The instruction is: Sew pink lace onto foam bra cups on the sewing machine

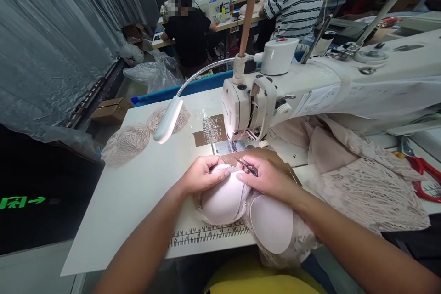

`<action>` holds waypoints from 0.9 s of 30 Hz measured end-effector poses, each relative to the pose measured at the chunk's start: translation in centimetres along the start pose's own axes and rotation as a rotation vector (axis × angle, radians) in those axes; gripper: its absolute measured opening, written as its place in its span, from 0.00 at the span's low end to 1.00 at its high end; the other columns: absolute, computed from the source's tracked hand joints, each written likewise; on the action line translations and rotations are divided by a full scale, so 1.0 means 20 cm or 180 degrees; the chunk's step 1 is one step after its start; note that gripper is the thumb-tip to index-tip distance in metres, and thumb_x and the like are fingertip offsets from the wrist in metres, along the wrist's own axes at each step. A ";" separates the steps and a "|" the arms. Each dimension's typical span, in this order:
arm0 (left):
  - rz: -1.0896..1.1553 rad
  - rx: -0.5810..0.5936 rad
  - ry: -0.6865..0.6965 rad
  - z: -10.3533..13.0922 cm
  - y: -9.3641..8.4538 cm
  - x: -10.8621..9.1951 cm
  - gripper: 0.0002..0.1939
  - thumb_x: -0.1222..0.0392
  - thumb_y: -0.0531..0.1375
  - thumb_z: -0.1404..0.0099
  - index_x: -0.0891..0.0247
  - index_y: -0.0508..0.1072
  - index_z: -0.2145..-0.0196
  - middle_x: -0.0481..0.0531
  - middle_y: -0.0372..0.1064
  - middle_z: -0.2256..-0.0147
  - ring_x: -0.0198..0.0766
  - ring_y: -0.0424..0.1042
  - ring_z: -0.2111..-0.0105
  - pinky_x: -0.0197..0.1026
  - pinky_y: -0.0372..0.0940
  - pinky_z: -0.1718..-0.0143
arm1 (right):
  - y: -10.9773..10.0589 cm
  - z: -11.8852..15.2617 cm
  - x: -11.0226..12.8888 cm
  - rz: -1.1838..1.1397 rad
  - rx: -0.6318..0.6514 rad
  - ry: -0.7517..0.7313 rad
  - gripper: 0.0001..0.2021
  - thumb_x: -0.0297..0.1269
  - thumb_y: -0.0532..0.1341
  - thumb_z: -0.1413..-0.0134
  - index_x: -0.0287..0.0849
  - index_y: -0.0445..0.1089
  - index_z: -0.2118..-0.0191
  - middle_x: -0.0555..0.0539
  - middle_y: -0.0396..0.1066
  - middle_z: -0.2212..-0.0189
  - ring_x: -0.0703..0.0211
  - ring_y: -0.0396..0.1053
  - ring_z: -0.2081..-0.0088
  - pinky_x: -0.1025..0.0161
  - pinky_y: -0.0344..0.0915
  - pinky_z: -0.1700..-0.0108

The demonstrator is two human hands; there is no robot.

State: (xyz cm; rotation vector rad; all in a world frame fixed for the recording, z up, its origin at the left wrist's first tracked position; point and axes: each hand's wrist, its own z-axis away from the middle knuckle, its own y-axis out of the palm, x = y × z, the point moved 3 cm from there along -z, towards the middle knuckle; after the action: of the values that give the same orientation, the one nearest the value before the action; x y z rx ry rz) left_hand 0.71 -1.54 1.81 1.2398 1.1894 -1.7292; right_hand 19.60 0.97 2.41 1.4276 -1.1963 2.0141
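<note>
A pale pink lace bra [223, 200] with two padded cups lies at the front of the sewing table, its right cup hanging over the edge. My left hand [203, 175] pinches the upper rim of the left cup between thumb and fingers. On the other side of that rim, my right hand [263, 177] grips the fabric and also holds a small pair of thread snips [247, 165], blades pointing up and left. Just beyond both hands is the needle area of a white sewing machine [241, 105]. The fingertips under the rim are hidden.
Lace cups [127, 144] lie at the table's left. More lace fabric [358, 170] is heaped right of the machine, beside red-handled scissors [422, 174]. A lamp [168, 119] hangs over the table [138, 206]. A ruler strip [206, 235] runs along the front edge. Two people sit at machines behind.
</note>
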 end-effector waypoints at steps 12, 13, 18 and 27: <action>-0.1106 0.0000 -0.0331 -0.14 -0.12 -0.05 0.14 0.51 0.57 0.38 0.65 0.65 0.72 0.44 0.54 0.78 0.30 0.53 0.78 0.32 0.49 0.78 | -0.13 -0.06 -0.08 0.0882 -0.0048 -0.0031 0.05 0.37 0.57 0.52 0.43 0.67 0.70 0.51 0.69 0.73 0.60 0.64 0.71 0.65 0.54 0.71; -0.1217 -0.0023 -0.0317 -0.15 -0.12 -0.05 0.14 0.51 0.56 0.38 0.65 0.65 0.72 0.45 0.56 0.78 0.31 0.54 0.78 0.33 0.49 0.77 | -0.13 -0.06 -0.09 0.0851 -0.0082 -0.0044 0.04 0.37 0.57 0.52 0.43 0.67 0.70 0.51 0.69 0.73 0.60 0.64 0.71 0.65 0.54 0.71; -0.1458 -0.0057 -0.0261 -0.16 -0.12 -0.04 0.14 0.52 0.53 0.36 0.65 0.66 0.72 0.46 0.59 0.77 0.32 0.56 0.77 0.34 0.52 0.76 | -0.11 -0.07 -0.11 0.0835 -0.0135 -0.0072 0.04 0.36 0.56 0.51 0.44 0.67 0.72 0.52 0.68 0.74 0.62 0.62 0.73 0.66 0.52 0.72; -0.3004 -0.0642 0.0216 -0.18 -0.11 -0.07 0.08 0.61 0.53 0.35 0.64 0.70 0.61 0.54 0.68 0.64 0.43 0.67 0.63 0.41 0.62 0.65 | -0.08 -0.05 -0.09 0.1565 -0.0413 -0.0608 0.12 0.31 0.55 0.48 0.42 0.57 0.81 0.54 0.57 0.82 0.65 0.53 0.78 0.64 0.46 0.74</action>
State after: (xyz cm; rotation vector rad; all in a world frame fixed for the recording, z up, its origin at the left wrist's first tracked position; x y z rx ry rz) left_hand 0.28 2.62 3.32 0.6246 2.1459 -2.1088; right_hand 20.97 3.05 1.28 1.3841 -1.8764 2.0809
